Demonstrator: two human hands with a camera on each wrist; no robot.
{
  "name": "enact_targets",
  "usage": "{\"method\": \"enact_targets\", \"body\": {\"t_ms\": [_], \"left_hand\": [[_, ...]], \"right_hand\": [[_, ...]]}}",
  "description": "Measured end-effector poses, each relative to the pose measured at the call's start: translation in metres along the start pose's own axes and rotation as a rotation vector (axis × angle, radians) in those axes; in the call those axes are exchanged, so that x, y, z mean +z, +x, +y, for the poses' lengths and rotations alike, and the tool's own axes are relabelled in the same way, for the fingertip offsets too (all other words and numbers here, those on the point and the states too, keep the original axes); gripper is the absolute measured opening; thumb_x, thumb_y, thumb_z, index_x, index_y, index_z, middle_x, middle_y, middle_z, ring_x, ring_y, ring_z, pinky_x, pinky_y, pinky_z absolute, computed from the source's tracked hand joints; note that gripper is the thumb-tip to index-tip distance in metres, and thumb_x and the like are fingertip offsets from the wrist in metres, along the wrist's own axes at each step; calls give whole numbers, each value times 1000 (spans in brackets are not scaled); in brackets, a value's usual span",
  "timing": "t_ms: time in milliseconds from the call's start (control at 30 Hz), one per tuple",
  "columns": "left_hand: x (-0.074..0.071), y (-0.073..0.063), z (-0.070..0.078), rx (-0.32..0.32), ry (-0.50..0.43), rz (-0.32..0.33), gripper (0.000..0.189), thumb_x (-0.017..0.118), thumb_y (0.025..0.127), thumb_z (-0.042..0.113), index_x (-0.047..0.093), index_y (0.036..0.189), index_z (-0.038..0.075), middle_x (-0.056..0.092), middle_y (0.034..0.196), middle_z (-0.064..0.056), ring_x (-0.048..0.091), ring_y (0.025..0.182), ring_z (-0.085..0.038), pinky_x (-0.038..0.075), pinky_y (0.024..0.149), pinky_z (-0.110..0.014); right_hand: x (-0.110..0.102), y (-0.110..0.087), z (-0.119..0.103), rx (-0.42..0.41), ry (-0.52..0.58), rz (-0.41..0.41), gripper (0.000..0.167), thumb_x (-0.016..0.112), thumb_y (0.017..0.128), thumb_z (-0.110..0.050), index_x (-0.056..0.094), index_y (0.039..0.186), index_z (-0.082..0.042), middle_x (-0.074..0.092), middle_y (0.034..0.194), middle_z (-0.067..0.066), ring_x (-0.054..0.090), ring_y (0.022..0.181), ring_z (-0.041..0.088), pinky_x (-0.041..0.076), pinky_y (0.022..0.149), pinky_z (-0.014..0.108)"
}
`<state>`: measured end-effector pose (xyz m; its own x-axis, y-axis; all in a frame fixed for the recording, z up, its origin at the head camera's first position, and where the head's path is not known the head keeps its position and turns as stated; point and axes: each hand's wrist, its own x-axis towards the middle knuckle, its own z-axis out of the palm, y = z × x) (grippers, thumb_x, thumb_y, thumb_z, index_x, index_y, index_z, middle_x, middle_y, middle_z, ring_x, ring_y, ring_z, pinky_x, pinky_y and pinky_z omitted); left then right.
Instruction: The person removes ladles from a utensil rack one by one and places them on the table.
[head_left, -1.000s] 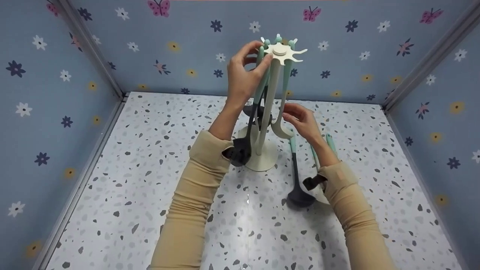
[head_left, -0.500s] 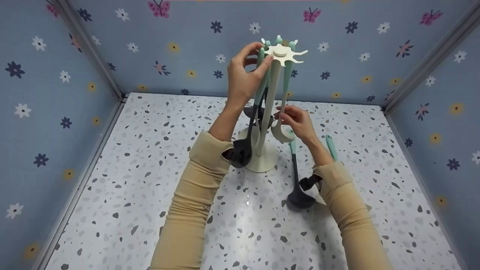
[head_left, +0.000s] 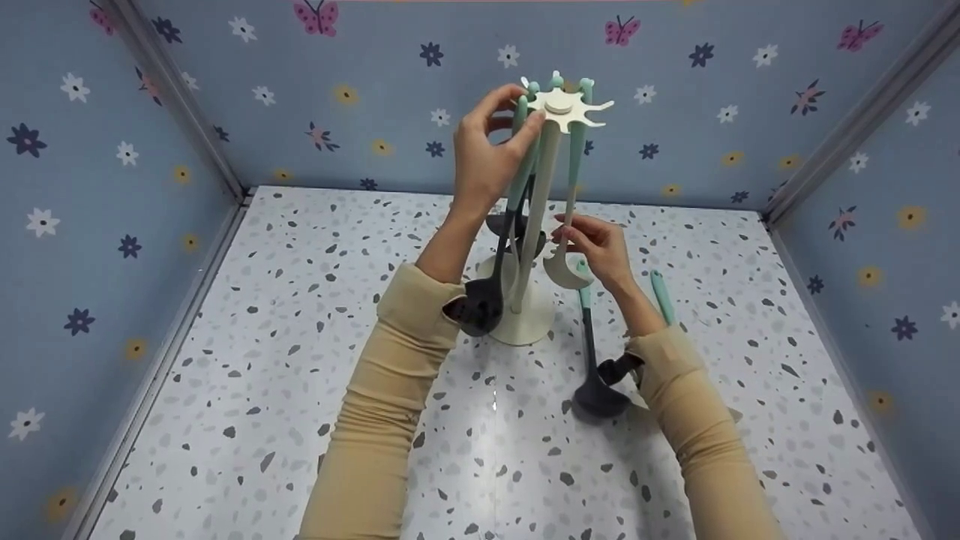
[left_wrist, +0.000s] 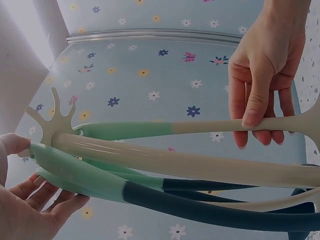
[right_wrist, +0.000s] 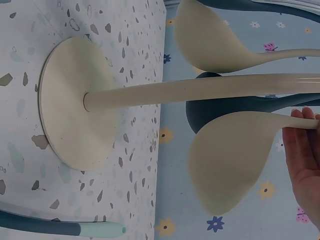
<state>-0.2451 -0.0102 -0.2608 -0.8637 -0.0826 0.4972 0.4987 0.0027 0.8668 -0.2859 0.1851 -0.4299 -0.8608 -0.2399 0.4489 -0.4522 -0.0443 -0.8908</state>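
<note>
A cream utensil stand (head_left: pixel 541 187) with a star-shaped top (head_left: pixel 561 105) rises from a round base (head_left: pixel 529 319) at the middle of the floor. My left hand (head_left: pixel 517 121) grips the teal handle (left_wrist: pixel 85 172) of a dark slotted spoon (head_left: pixel 480 307) hanging just under the star top (left_wrist: pixel 52 122). My right hand (head_left: pixel 568 232) pinches the thin shaft of a hanging cream spoon (head_left: pixel 566 274), thumb in front (left_wrist: pixel 254 127). Its bowl (right_wrist: pixel 230 155) hangs above the base (right_wrist: pixel 75 105). Several more teal-handled utensils hang from the top.
A dark ladle (head_left: pixel 596 394) with a teal handle lies on the speckled floor right of the base, under my right forearm. Another teal-handled utensil (head_left: pixel 661 296) lies beside it. Flowered blue walls close in the back and both sides.
My right hand moved slightly left and closed its fingers on the cream spoon's shaft, which now hangs straighter. My left hand stayed at the top.
</note>
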Motion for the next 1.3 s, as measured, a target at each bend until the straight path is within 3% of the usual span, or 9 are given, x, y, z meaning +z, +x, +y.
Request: {"method": "enact_targets", "body": {"t_ms": [100,333,533,667,933,1167,1300], "left_hand": [[0,-1,5,1,-2,1,28,62,80,1,56,106,-6,57,100,-16,55,89,-22,46,77,-22],[2,7,-20,23,7,2,28,65,79,7,59,105,-1,58,98,-9,55,88,-17,46,77,-21],[2,8,-23,52,24,8,27,65,79,8,59,104,-1,59,97,-8,55,88,-15,45,79,-21],[2,9,-22,46,18,12,28,65,79,8,59,104,-1,59,96,-9,56,87,-16,45,78,-21],[3,9,-23,30,12,9,28,65,79,8,59,104,0,59,97,-8,56,88,-17,45,78,-21],[3,9,-22,32,7,2,28,65,79,9,59,105,0,58,97,-8,55,88,-18,45,78,-21],[3,9,-22,32,10,3,28,65,79,9,59,105,0,59,97,-8,55,88,-18,45,78,-21]], "right_hand": [[2,0,-8,5,11,16,20,51,85,9,56,102,18,62,83,26,63,76,27,52,67,34],[5,-2,-25,32,-47,29,20,51,85,9,55,101,19,60,84,30,62,76,25,52,68,39],[-1,-3,-30,48,-72,56,21,51,85,7,55,103,18,59,85,32,62,76,28,52,66,38],[-8,-3,-33,61,-90,86,22,52,85,7,55,103,18,59,85,33,62,75,26,52,65,35],[-27,-10,-41,110,-180,134,22,53,84,6,56,103,18,57,88,36,60,79,35,52,65,35],[-48,-18,-49,158,-300,195,21,55,84,5,58,102,16,59,89,33,63,73,22,52,65,30],[-60,-26,-51,170,-396,208,21,56,83,4,59,101,15,59,89,32,63,73,24,52,63,26]]}}
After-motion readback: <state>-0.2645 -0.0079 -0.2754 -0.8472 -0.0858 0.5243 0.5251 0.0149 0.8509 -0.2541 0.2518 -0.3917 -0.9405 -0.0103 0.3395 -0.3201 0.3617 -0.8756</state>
